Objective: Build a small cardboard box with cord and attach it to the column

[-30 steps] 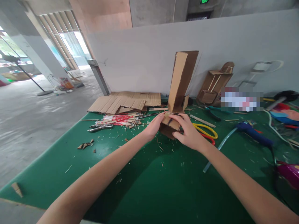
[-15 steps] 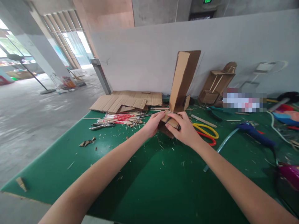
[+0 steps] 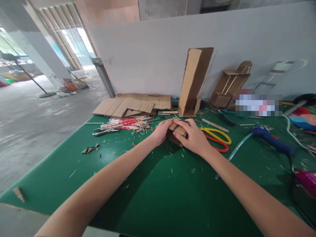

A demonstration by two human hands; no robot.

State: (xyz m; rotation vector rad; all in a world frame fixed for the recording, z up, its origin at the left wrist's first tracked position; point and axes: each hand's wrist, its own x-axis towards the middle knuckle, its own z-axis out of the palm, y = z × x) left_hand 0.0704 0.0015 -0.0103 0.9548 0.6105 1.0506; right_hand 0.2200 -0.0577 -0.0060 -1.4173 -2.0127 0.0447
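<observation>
Between my two hands is a small cardboard box [image 3: 178, 129] with a dark line across its top, held low over the green table [image 3: 158, 197]. My left hand [image 3: 161, 132] grips its left side, the fingers bent around the far edge. From the right, my right hand [image 3: 191, 134] holds the box with fingers across its top. The underside and far side of the box are hidden. Just behind stands a tall open cardboard trough [image 3: 192, 82]. Scissors with yellow and red handles [image 3: 218, 135] lie right of my right hand.
Cardboard sheets [image 3: 130, 102] lie at the back left, with wooden sticks in red-printed wrappers [image 3: 128, 123] and metal pliers [image 3: 105, 131] before them. On the right are a blue glue gun [image 3: 271, 140] with a clear glue stick [image 3: 234, 156] and a cardboard model [image 3: 230, 85] against the white partition.
Both hands stay on the small cardboard box, with the right hand's fingers slightly shifted on its top. The whole view has tilted down a little.
</observation>
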